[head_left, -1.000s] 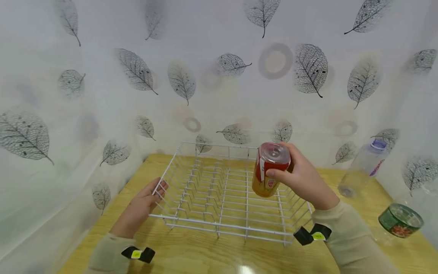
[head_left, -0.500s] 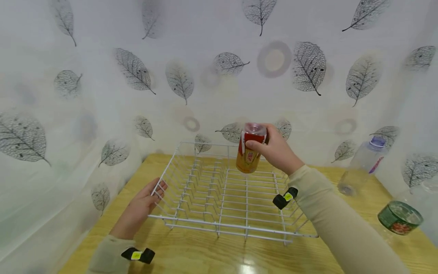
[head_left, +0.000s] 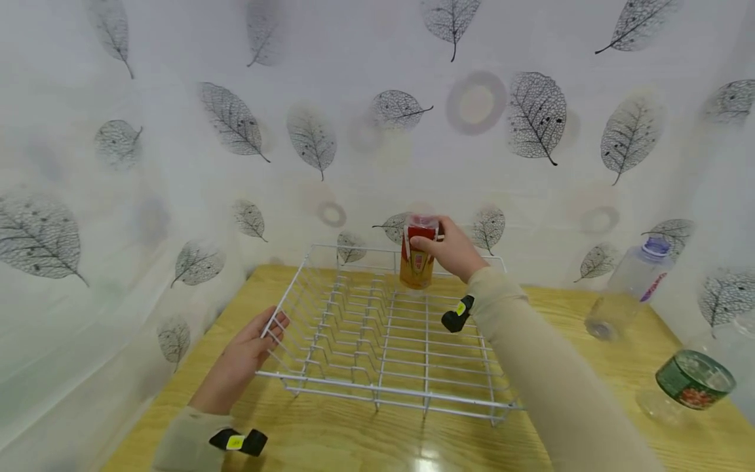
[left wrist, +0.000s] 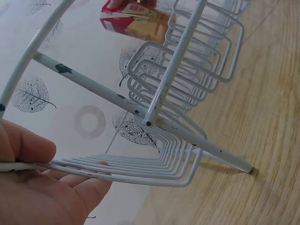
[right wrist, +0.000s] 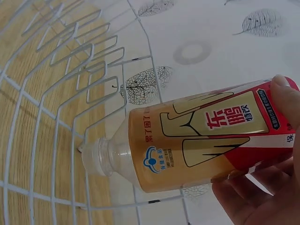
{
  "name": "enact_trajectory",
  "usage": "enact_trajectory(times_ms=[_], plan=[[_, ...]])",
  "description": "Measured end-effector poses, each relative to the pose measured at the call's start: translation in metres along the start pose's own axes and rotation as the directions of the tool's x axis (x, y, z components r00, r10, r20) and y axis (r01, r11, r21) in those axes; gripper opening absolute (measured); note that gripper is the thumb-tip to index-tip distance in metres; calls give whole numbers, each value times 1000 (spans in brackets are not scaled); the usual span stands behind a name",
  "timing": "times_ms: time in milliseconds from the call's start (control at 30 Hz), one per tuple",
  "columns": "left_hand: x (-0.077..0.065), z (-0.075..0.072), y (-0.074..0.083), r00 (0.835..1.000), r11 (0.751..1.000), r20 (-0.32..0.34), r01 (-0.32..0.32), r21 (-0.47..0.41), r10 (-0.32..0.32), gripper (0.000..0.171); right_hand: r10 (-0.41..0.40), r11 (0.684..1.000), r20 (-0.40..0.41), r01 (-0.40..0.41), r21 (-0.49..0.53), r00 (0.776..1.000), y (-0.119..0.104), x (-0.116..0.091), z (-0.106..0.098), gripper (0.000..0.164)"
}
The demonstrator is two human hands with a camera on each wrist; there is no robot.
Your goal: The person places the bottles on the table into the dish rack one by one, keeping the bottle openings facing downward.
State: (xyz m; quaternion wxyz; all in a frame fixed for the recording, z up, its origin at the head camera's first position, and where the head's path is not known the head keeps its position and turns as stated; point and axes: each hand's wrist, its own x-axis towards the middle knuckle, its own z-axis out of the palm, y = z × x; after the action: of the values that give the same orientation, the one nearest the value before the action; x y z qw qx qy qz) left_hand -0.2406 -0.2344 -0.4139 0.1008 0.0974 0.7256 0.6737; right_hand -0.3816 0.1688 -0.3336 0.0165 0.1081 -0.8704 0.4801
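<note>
A white wire dish rack [head_left: 375, 388] stands on the wooden table. My left hand [head_left: 236, 360] holds its left side; in the left wrist view the thumb and fingers of that hand [left wrist: 51, 197] lie on opposite sides of the rim wire. Over the rack's back part, my right hand [head_left: 457, 250] grips a plastic drink bottle [head_left: 417, 265] with a red and yellow label. It is upside down, its base uppermost. From the right wrist, the clear neck of this bottle [right wrist: 187, 140] points at the rack's floor wires; whether it touches them I cannot tell.
At the right on the wooden table [head_left: 330, 436] stands a clear bottle [head_left: 628, 288] with a purple cap, leaning. Nearer is a clear container [head_left: 693, 380] with a green label. A leaf-patterned sheet [head_left: 366, 170] hangs behind and at both sides.
My right hand has carried the upside-down bottle leftward and away from me, from the rack's right part toward its back middle. The left hand and the rack have stayed put.
</note>
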Motion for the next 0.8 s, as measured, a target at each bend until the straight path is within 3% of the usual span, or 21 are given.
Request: enact_trajectory(times_ms=[300,800], plan=[[0,-2,-2,1000,1000,3,-16,-13,16,59,59,992,-27,-56,115,998,10,22,23,78],[-2,0,1,1000,1000,-23,-4,4,4,59,128,989,-42,-124,87,991,20,32,31,88]])
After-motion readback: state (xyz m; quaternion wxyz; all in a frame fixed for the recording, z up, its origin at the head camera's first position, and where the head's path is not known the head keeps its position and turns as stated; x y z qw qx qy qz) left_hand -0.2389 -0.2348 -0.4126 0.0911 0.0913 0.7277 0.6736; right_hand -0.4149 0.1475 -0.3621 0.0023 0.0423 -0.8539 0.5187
